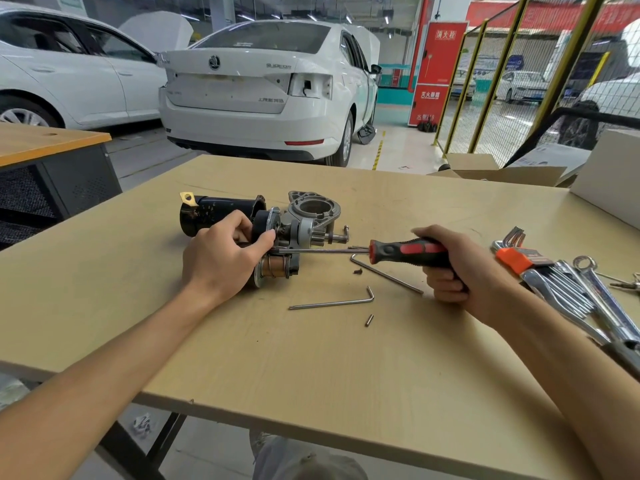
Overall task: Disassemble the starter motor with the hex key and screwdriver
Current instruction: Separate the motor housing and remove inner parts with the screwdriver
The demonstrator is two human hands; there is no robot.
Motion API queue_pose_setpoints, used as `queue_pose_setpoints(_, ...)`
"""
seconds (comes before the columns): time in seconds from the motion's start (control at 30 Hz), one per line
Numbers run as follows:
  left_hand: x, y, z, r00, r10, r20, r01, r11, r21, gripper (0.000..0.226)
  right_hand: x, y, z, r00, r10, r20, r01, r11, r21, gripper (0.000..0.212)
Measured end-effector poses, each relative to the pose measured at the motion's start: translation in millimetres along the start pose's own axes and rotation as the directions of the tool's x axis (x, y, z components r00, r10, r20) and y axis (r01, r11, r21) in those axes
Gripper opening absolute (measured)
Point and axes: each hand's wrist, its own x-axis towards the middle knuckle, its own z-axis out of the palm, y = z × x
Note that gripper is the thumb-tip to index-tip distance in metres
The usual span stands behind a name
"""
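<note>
The starter motor (298, 220) lies on its side on the beige table (311, 358), its black body to the left and its grey nose housing to the right. My left hand (221, 258) grips it from the near side, thumb against the round flange. My right hand (450, 265) grips the red and black handle of the screwdriver (405, 251). Its shaft runs left, level, and its tip sits at the motor by my left thumb. Two loose hex keys (332, 302) (384, 273) lie on the table between my hands.
A small screw (357, 271) and a short pin (369, 320) lie near the hex keys. A hex key set in an orange holder (516, 258) and several spanners (588, 289) lie at the right. Cardboard boxes (498, 173) stand at the far right; a white car (270, 88) is parked behind.
</note>
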Motion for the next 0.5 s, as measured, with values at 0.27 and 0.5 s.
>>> queue_pose_setpoints(0.27,0.8,-0.1,0.2,1.000,0.004,-0.003,-0.004,1.000,-0.001,0.044,-1.5,-0.7,1.0,0.999,-0.047,-0.020,0.048,0.995,0.087,0.027)
queue_pose_setpoints(0.5,0.7,-0.3,-0.1,1.000,0.001,0.009,-0.001,1.000,0.006,0.044,-1.3,-0.7,0.2,1.000,0.005,-0.022,-0.006,1.000,-0.023,0.034)
